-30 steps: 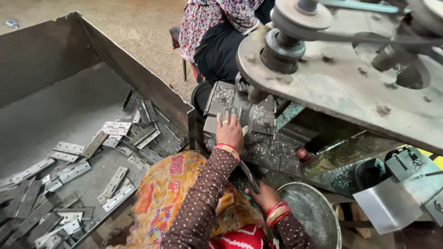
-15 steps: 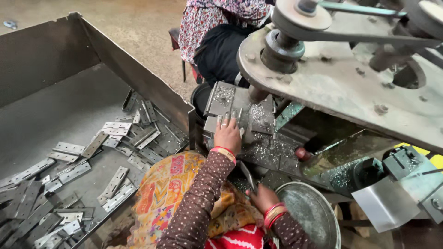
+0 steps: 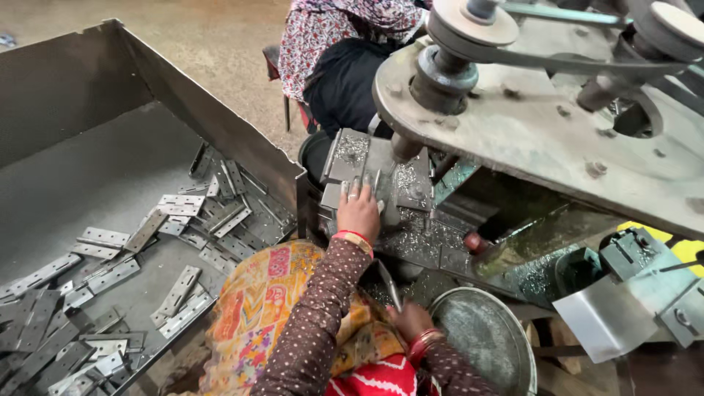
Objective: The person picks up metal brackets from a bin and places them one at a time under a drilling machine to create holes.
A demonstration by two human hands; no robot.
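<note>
My left hand (image 3: 358,213) reaches up to the metal fixture (image 3: 367,163) under the machine's spindle (image 3: 405,147). Its fingers press a flat metal hinge piece (image 3: 381,192) against the fixture. Metal shavings lie around the fixture. My right hand (image 3: 411,320), with red bangles at the wrist, sits low by my lap and grips a dark metal lever (image 3: 389,283). A patterned orange cloth (image 3: 273,308) covers my lap beneath both arms.
A large grey sheet-metal bin (image 3: 220,125) on the left holds several loose hinges (image 3: 176,290). A round metal pan (image 3: 488,337) sits at the lower right. The machine's heavy plate with pulleys and belt (image 3: 543,125) overhangs. Another person in floral clothing (image 3: 330,44) sits beyond.
My left hand has shifted only slightly at the fixture. The right hand stays on the lever.
</note>
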